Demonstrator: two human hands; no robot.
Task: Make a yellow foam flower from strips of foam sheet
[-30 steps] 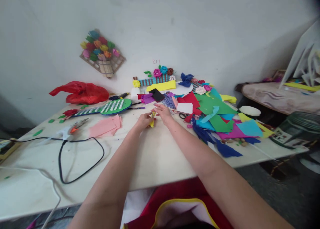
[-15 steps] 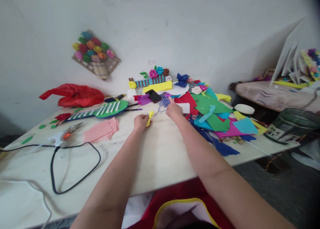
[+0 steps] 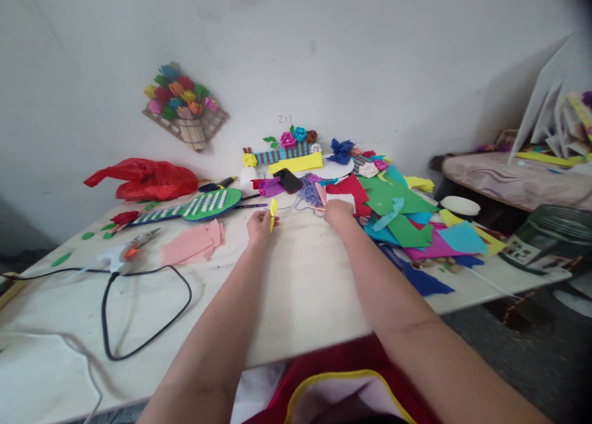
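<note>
My left hand (image 3: 259,225) is closed on a small folded yellow paper piece (image 3: 272,213), held upright just above the table. A thin purple thread runs from that piece to a tangle of purple yarn (image 3: 309,195). My right hand (image 3: 337,212) rests on the table beside the yarn, fingers curled over something thin that I cannot make out. Scissors lie partly hidden behind the right hand.
Coloured paper sheets (image 3: 407,220) pile up on the right. Pink paper pieces (image 3: 189,242), a glue gun (image 3: 121,256) with black cable (image 3: 139,307), a green paddle shape (image 3: 203,205) and a red bag (image 3: 145,179) lie left. Paper flower crafts (image 3: 291,146) and a black phone (image 3: 289,180) stand by the wall.
My right hand reached out to the purple yarn, then drew back down to the table beside it. The left hand stayed holding the yellow piece, now turned upright.
</note>
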